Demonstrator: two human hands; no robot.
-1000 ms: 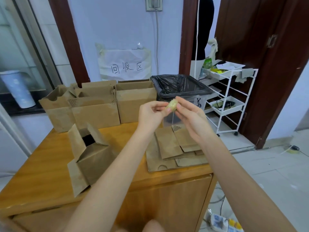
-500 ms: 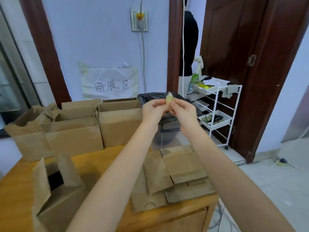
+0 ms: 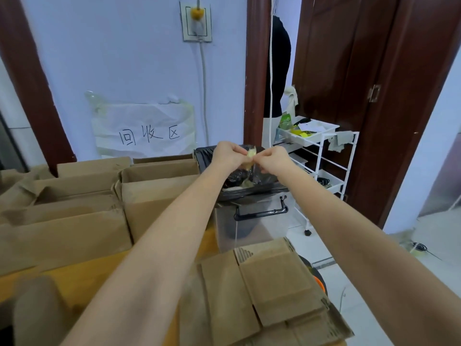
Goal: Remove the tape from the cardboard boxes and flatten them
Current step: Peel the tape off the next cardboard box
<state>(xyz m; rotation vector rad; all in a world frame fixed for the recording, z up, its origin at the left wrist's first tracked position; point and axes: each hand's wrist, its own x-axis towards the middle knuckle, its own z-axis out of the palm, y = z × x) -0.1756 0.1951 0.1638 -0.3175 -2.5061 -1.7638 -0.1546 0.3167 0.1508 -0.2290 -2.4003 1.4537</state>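
My left hand (image 3: 228,156) and my right hand (image 3: 273,159) are stretched out over the black-lined bin (image 3: 259,188), and both pinch a small crumpled wad of yellowish tape (image 3: 251,154) between their fingertips. A stack of flattened cardboard boxes (image 3: 272,290) lies on the wooden table (image 3: 82,275) under my right forearm. Several upright open cardboard boxes (image 3: 154,196) stand in a row at the back left of the table. Part of another box (image 3: 37,310) shows blurred at the lower left corner.
A white wire trolley (image 3: 321,151) with trays of small items stands right of the bin, before a dark wooden door. A paper sign (image 3: 144,131) is taped to the wall behind the boxes. An orange object (image 3: 318,280) sits on the floor beside the table.
Both hands have carried the tape wad forward from above the table to above the bin. The view has moved closer to the bin and the boxes.
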